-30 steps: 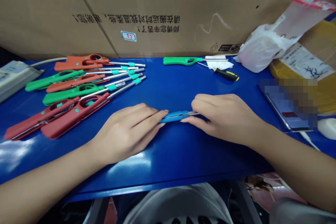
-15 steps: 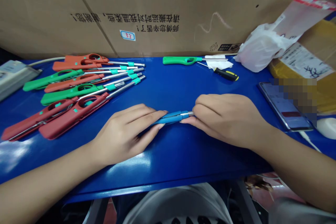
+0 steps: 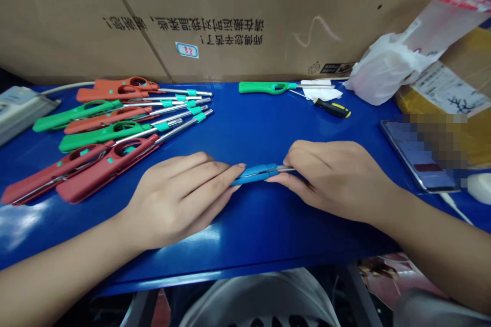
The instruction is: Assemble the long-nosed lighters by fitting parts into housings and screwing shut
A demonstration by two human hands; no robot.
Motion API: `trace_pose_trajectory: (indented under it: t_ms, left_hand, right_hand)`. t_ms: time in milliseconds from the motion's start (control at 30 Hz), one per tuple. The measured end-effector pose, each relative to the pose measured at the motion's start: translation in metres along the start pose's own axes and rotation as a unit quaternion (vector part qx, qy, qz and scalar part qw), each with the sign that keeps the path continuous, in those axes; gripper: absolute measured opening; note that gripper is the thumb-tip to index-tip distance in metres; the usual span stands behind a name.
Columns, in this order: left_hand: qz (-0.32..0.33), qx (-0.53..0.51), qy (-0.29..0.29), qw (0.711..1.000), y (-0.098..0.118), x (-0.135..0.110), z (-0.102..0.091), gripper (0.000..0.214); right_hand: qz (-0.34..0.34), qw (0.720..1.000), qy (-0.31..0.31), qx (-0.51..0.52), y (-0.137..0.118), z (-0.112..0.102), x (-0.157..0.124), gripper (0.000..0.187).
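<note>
Between my hands is a blue long-necked lighter [image 3: 256,172], held level above the table's near half. My left hand [image 3: 184,196] is closed around its handle and covers most of it. At the other end, my right hand [image 3: 330,179] pinches the metal tube where it leaves the blue body. A narrow gap shows along the blue casing near that end. To the left lies a group of several similar lighters, among them a red one [image 3: 109,171], a green one [image 3: 103,135] and an orange one [image 3: 111,118], with metal tubes pointing right.
On the blue table [image 3: 245,230], a green lighter [image 3: 264,88] and a black-yellow screwdriver [image 3: 332,108] lie at the back, by white paper [image 3: 324,93]. A large carton [image 3: 215,5] stands behind. To the right are a phone [image 3: 418,156], a bagged drink cup [image 3: 383,69] and a taped box [image 3: 456,82].
More of the metal tube shows beside my right fingers, and the casing gap looks wider. My left fingers have drawn closer together over the handle. The view has shifted slightly.
</note>
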State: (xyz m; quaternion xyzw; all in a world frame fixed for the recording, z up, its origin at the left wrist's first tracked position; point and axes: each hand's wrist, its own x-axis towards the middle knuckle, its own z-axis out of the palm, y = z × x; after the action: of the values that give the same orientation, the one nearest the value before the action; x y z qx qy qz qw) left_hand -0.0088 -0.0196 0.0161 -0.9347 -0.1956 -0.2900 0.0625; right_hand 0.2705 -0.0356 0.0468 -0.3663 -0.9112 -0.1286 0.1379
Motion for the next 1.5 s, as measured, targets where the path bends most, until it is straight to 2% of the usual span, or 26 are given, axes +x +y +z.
trace_pose_trajectory:
  t_ms: [167, 333, 533, 667, 767, 900, 1100, 1233, 1333, 1500]
  left_hand:
    - [0.022, 0.017, 0.007, 1.0, 0.002, 0.002, -0.003, 0.052]
    - [0.033, 0.033, 0.01, 0.999, 0.002, 0.002, -0.005, 0.052]
    - [0.07, 0.075, -0.009, 0.995, 0.001, 0.0, -0.014, 0.051]
    - [0.083, 0.082, -0.026, 0.993, 0.003, 0.0, -0.02, 0.05]
    - [0.078, 0.075, -0.027, 0.994, 0.004, 0.0, -0.021, 0.048]
    - [0.069, 0.064, -0.025, 0.995, 0.004, -0.002, -0.019, 0.049]
    - [0.063, 0.052, -0.018, 0.996, 0.004, -0.004, -0.015, 0.047]
    - [0.059, 0.037, -0.004, 0.998, 0.006, -0.001, -0.011, 0.042]
    - [0.031, -0.004, 0.003, 1.0, 0.006, 0.001, -0.008, 0.042]
    - [0.002, -0.023, -0.013, 1.0, 0.001, 0.001, -0.002, 0.036]
  right_hand:
    - [-0.032, 0.999, 0.009, -0.017, 0.0, -0.004, 0.002, 0.036]
    - [-0.034, 0.999, 0.029, -0.012, 0.003, -0.004, 0.002, 0.038]
    - [-0.019, 0.999, 0.021, 0.037, 0.002, -0.003, -0.002, 0.038]
    - [-0.008, 0.998, -0.006, 0.067, 0.002, -0.003, -0.004, 0.037]
    - [-0.008, 0.996, -0.026, 0.09, 0.003, -0.004, -0.005, 0.037]
    - [-0.022, 0.997, -0.015, 0.07, 0.003, -0.009, -0.004, 0.035]
    - [0.004, 0.997, -0.042, 0.069, -0.002, -0.015, 0.0, 0.035]
    - [-0.006, 0.998, -0.035, 0.059, -0.002, -0.013, -0.002, 0.035]
    - [-0.031, 0.998, -0.031, 0.04, -0.001, -0.011, -0.003, 0.03]
    - [-0.037, 0.997, -0.056, 0.037, 0.003, -0.001, 0.0, 0.028]
